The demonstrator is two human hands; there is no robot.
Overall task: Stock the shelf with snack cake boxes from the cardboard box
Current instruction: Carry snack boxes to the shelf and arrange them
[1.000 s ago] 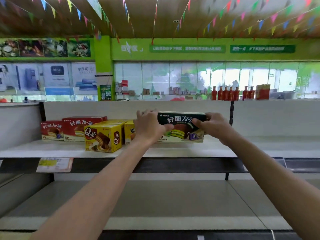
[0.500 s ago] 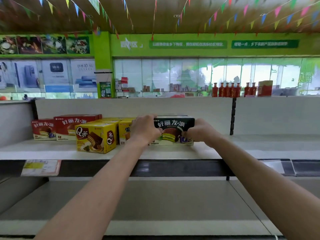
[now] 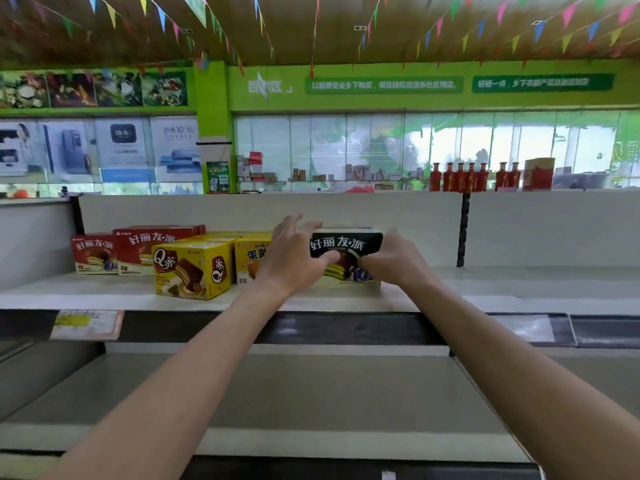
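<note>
A black snack cake box [image 3: 346, 244] stands on the upper shelf [image 3: 450, 299], right of a yellow box [image 3: 250, 257]. My left hand [image 3: 294, 254] is at its left end, with the fingers stretched out above the top edge and the thumb lying across the front face. My right hand [image 3: 393, 259] grips the box's right end, its fingers curled round it and the thumb on the front. The cardboard box is out of view.
Left of the black box stand a yellow Q box [image 3: 194, 268] near the shelf's front edge and two red boxes [image 3: 138, 249] further back. A price tag [image 3: 86, 323] hangs on the shelf rail. A lower shelf [image 3: 277, 393] lies below. A dark upright post [image 3: 462, 233] divides the back panel.
The black box has come down and back onto the shelf beside the yellow box. My left fingers, earlier curled over its top, have now straightened and lifted.
</note>
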